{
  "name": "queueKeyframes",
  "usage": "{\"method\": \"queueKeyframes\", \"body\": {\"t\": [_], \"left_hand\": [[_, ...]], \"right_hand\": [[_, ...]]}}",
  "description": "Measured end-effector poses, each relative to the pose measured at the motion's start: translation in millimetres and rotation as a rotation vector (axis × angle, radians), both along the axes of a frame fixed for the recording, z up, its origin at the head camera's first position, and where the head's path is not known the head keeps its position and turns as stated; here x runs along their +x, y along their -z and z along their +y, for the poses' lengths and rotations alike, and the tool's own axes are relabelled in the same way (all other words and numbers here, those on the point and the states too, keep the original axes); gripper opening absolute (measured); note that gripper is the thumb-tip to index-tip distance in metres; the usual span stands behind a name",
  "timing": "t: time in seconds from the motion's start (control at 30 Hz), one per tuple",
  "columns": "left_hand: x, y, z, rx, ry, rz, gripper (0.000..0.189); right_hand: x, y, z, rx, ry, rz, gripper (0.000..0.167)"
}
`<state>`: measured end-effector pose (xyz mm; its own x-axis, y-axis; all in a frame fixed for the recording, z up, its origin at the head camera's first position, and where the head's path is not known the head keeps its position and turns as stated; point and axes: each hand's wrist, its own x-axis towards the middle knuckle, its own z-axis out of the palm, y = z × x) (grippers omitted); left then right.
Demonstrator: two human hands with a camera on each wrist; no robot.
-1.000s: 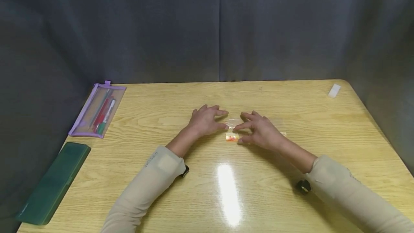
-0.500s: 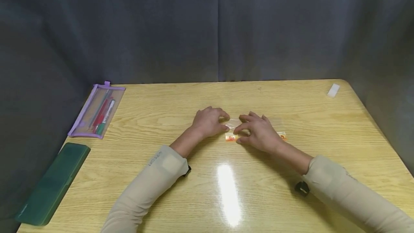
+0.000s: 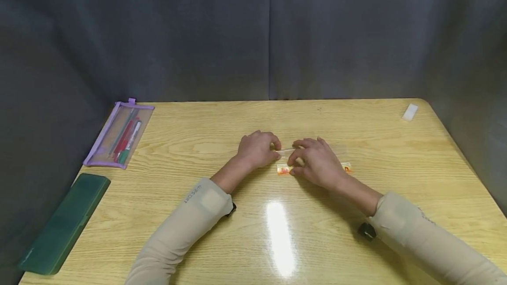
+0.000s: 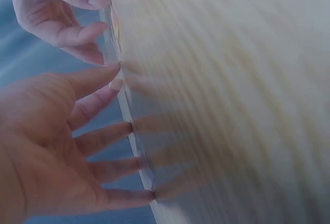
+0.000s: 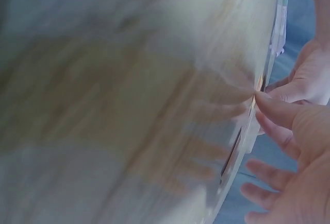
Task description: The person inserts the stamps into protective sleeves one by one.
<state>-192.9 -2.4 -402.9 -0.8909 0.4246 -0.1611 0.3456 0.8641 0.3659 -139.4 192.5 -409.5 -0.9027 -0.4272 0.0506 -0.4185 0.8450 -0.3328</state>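
Observation:
A clear plastic packet lies on the wooden table between the two hands. Along its near side runs a yellow-and-orange printed strip, whose right end shows past the right hand. At the packet's left end the left hand pinches the film between thumb and index finger; a pale raised edge stretches from there toward the right hand. That hand covers the packet's middle, thumb and curved index finger gripping close to the strip. In the right wrist view its thumb touches down while the other fingers spread.
A mesh pouch with a purple border, holding pens, lies at the table's far left. Nearer stands a long dark green case. A small white block sits at the far right corner. Dark curtains hang behind the table.
The left hand has moved slightly right and its spread fingers have drawn into a pinch on the film. A pale edge of the packet now shows raised. The right hand has barely shifted.

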Motion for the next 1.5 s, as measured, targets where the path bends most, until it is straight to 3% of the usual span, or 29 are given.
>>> {"method": "queueKeyframes", "body": {"t": [0.17,0.47,0.63,0.77,0.87,1.07,1.13,1.3,1.5], "left_hand": [[0.1,-1.0,0.3,-0.001,-0.032,-0.012,0.017],[0.7,-3.0,1.3,0.005,-0.055,-0.006,0.009],[2.4,-3.8,-4.0,0.020,-0.070,0.038,0.008],[4.6,-9.6,-15.0,0.112,-0.097,0.050,0.007],[5.0,-14.7,-25.0,0.288,-0.117,-0.057,0.005],[1.8,-21.4,-38.7,0.679,-0.224,-0.428,0.010],[1.2,-22.1,-40.8,0.757,-0.258,-0.506,0.017],[2.2,-19.4,-44.5,0.839,-0.293,-0.564,0.029],[8.7,-17.8,-50.3,0.898,-0.280,-0.565,0.032]], "right_hand": [[1.0,-0.9,0,0.031,0.006,0.034,0.021],[2.1,-1.6,-1,0.022,0.003,0.029,0.009],[1.4,-5.2,2,-0.093,0.051,-0.028,0.007],[-0.2,-12.3,8,-0.235,0.120,-0.144,0.006],[-1.5,-18.9,13,-0.330,0.185,-0.254,0.007],[-3.9,-33.8,21,-0.476,0.293,-0.394,0.018],[-4.8,-36.2,23,-0.546,0.319,-0.438,0.020],[-5.9,-33.1,27,-0.741,0.329,-0.524,0.023],[-5.2,-29.5,28,-0.831,0.313,-0.532,0.034]]}}
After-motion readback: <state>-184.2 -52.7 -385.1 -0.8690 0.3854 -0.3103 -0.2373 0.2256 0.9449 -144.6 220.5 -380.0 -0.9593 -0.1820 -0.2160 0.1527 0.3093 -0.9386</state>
